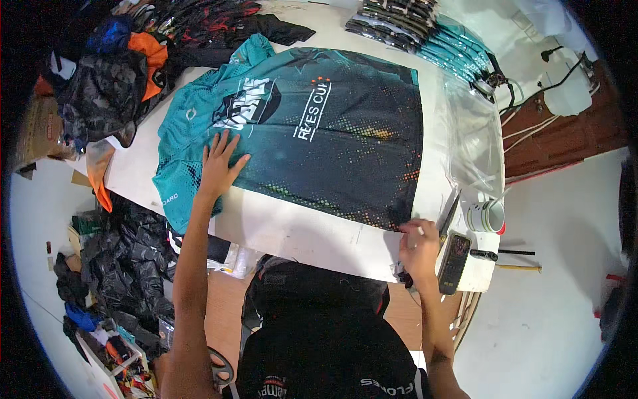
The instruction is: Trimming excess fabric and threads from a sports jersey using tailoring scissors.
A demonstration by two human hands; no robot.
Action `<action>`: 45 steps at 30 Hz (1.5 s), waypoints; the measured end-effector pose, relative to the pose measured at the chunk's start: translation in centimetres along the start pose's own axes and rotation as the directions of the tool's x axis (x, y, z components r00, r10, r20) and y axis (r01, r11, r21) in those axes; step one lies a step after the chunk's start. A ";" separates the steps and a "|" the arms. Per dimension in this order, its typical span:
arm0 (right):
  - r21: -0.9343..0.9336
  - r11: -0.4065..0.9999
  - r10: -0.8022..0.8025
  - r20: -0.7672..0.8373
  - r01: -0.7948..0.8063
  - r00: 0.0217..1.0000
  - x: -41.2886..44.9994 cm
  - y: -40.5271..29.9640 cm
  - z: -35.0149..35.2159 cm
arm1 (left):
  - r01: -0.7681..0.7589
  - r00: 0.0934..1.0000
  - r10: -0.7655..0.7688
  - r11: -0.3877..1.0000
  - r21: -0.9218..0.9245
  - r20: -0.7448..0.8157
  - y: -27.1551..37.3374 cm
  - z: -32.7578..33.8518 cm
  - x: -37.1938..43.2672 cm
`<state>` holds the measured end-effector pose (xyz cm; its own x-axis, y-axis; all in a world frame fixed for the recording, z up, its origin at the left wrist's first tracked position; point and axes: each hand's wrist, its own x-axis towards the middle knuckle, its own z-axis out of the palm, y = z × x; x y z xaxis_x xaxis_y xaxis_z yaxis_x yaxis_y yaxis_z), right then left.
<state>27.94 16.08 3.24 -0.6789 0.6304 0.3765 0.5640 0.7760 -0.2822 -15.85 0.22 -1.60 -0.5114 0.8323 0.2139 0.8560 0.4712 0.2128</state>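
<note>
A teal and black printed sports jersey point(344, 134) lies spread on a white table point(299, 234), its hem towards the right and its sleeves towards the left. My left hand point(219, 164) rests flat on the jersey's chest area with the fingers apart, just below a white printed logo. At the hem's near corner is my right hand point(418, 244), its thumb and fingertips close together by the fabric edge; whether they pinch the cloth cannot be told. Something small and dark shows beside the right wrist.
Dark scissors point(450, 212), a phone point(454, 264) and a mug point(484, 216) stand or lie at the right edge. Folded bagged garments point(394, 25) are stacked at the back. Heaped dark clothes point(104, 90) lie at the left, and clear plastic bags point(473, 134) at the right.
</note>
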 end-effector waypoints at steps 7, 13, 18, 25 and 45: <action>0.427 0.681 0.478 0.357 -0.596 0.802 -0.2 -0.1 -0.4 | -0.087 0.990 0.059 0.972 -0.220 -0.130 2.8 -3.3 -4.6; 0.303 0.743 0.432 0.464 -0.597 0.773 -0.4 0.6 -0.9 | 0.180 0.964 -0.166 0.982 0.052 -0.209 1.9 -2.5 -10.8; 0.151 0.974 0.143 0.163 -0.168 0.976 2.9 -4.8 1.2 | 0.279 0.928 -0.292 0.956 -0.088 -0.230 3.8 -0.7 -11.8; 0.130 0.985 -0.138 0.171 0.117 0.975 6.6 -9.9 9.8 | 0.333 0.937 -0.330 0.943 0.006 -0.115 3.3 -3.7 -15.4; 0.337 0.940 -0.093 0.107 0.052 0.990 12.9 -9.9 7.5 | 0.348 0.846 -0.253 0.929 0.125 -0.470 -5.6 -1.9 2.7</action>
<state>10.08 16.63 4.27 -0.7747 0.5542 0.3044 0.3368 0.7691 -0.5432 -22.15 -0.74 -0.44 -0.6850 0.4476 0.5748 0.6271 0.7638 0.1526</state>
